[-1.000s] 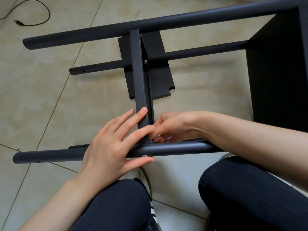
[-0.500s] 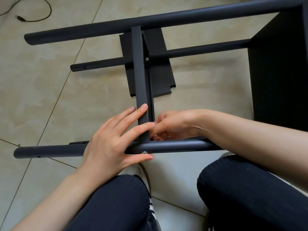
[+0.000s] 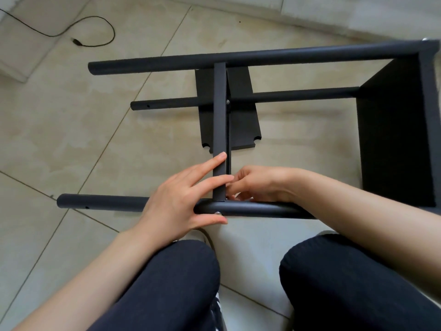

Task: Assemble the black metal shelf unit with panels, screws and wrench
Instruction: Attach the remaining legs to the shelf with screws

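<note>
- The shelf frame (image 3: 250,56) lies on its side on the tiled floor (image 3: 71,139); its long tubes run left to right.
- A narrow panel (image 3: 219,111) stands across them, pointing from the near tube (image 3: 250,209) to the far one.
- The left hand (image 3: 181,199) lies with straight fingers on the panel's near end, thumb under the near tube beside a screw (image 3: 217,213).
- The right hand (image 3: 257,185) is curled just right of the panel; I cannot tell what it holds.

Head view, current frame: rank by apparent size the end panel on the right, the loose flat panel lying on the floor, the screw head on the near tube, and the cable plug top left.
1. End panel, largest.
2. Loose flat panel, partly hidden behind the upright bar.
3. Cable plug and screw head: both tiny; the screw sits much nearer the camera, so unranked.
</note>
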A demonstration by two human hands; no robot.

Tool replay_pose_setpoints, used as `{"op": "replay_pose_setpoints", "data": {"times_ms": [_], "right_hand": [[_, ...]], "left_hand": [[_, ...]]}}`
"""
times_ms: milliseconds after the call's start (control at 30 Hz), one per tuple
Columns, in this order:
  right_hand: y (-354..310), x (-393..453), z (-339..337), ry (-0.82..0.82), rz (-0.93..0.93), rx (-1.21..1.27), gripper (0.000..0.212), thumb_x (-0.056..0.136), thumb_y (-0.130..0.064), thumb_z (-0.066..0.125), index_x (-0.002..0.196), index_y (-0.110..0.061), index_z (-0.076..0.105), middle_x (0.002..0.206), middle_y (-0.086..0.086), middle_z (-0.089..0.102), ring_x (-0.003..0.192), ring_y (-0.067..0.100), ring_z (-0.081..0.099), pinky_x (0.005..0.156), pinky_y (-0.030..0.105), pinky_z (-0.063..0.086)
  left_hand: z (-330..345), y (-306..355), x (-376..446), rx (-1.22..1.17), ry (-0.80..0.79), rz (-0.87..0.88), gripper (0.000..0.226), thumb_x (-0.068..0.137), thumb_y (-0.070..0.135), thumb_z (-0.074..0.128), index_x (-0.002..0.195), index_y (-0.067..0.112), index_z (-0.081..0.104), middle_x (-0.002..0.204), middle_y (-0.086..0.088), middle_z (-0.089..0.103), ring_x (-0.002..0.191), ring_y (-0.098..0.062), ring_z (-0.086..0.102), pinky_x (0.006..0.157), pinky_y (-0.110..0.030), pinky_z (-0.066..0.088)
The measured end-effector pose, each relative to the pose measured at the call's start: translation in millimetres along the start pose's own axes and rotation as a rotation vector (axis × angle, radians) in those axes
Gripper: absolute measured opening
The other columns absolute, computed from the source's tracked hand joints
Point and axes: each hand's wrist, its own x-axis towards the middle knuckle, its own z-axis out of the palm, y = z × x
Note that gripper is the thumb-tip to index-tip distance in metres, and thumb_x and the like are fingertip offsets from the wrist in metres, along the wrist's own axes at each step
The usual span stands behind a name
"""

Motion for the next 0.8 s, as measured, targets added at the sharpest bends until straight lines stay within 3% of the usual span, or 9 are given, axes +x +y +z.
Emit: {"op": "replay_pose_setpoints", "data": {"times_ms": [100, 200, 300, 433, 567, 667, 733, 800], "right_hand": [[-3, -1, 3, 0.054, 0.037, -0.040, 0.026, 0.084, -0.008, 0.060, 0.059, -0.013, 0.060, 0.056, 0.000, 0.055, 0.055, 0.012, 0.050, 0.065, 0.027, 0.040], [-7, -8, 5, 0.087, 0.065, -0.060, 0.012, 0.085, -0.013, 0.063, 0.073, -0.009, 0.063, 0.063, 0.003, 0.059, 0.060, 0.013, 0.057, 0.062, 0.023, 0.046], [-11, -17, 9, 0.148, 0.058, -0.095, 0.013, 0.087, -0.020, 0.066, 0.076, -0.013, 0.066, 0.074, 0.004, 0.061, 0.071, 0.015, 0.057, 0.070, 0.027, 0.045], [-16, -36, 18, 0.309, -0.085, -0.323, 0.022, 0.094, -0.024, 0.062, 0.072, -0.022, 0.065, 0.069, -0.009, 0.061, 0.062, 0.003, 0.052, 0.052, 0.004, 0.038], [-15, -58, 22, 0.326, -0.173, -0.465, 0.008, 0.093, -0.026, 0.063, 0.093, -0.025, 0.070, 0.082, -0.014, 0.065, 0.070, -0.006, 0.056, 0.058, 0.000, 0.038], [-13, -68, 27, 0.334, -0.184, -0.511, 0.017, 0.092, -0.025, 0.065, 0.107, -0.022, 0.071, 0.088, -0.014, 0.065, 0.079, -0.002, 0.061, 0.064, 0.002, 0.042], [-11, -71, 30, 0.376, -0.182, -0.531, 0.019, 0.092, -0.025, 0.064, 0.109, -0.021, 0.071, 0.089, -0.012, 0.064, 0.082, 0.004, 0.062, 0.069, 0.009, 0.044], [-10, -72, 32, 0.419, -0.171, -0.561, 0.018, 0.092, -0.027, 0.064, 0.108, -0.022, 0.071, 0.090, -0.009, 0.064, 0.082, 0.006, 0.060, 0.069, 0.015, 0.044]], "left_hand": [[-1, 5, 0, -0.017, -0.001, -0.030, 0.073, 0.074, 0.051, 0.078, 0.139, 0.023, 0.060, 0.161, 0.004, 0.035, 0.131, -0.024, 0.056, 0.097, -0.043, 0.054], [-2, 13, -3, -0.017, 0.013, -0.066, 0.074, 0.073, 0.038, 0.087, 0.139, 0.020, 0.060, 0.161, 0.003, 0.035, 0.125, -0.026, 0.060, 0.092, -0.044, 0.056], [-4, 23, -10, -0.032, 0.048, -0.121, 0.071, 0.075, 0.031, 0.088, 0.139, 0.020, 0.060, 0.159, 0.006, 0.037, 0.125, -0.024, 0.060, 0.090, -0.042, 0.057], [-9, 34, -24, -0.182, 0.191, -0.286, 0.047, 0.079, 0.017, 0.086, 0.123, 0.014, 0.071, 0.138, 0.005, 0.062, 0.121, -0.012, 0.062, 0.100, -0.034, 0.052], [-14, 51, -41, -0.434, 0.467, -0.589, 0.021, 0.082, 0.011, 0.082, 0.098, 0.023, 0.077, 0.094, 0.016, 0.076, 0.095, -0.001, 0.069, 0.087, -0.015, 0.050], [-14, 63, -47, -0.666, 0.595, -0.819, 0.013, 0.083, 0.014, 0.080, 0.085, 0.026, 0.076, 0.082, 0.009, 0.076, 0.082, -0.008, 0.072, 0.079, -0.019, 0.054], [-10, 66, -50, -0.764, 0.599, -0.971, 0.005, 0.087, 0.019, 0.077, 0.082, 0.019, 0.076, 0.077, 0.001, 0.076, 0.080, -0.018, 0.073, 0.075, -0.026, 0.057], [-4, 66, -51, -0.914, 0.495, -1.153, 0.017, 0.091, 0.030, 0.072, 0.088, 0.013, 0.074, 0.080, -0.003, 0.077, 0.083, -0.023, 0.075, 0.072, -0.026, 0.059]]}}
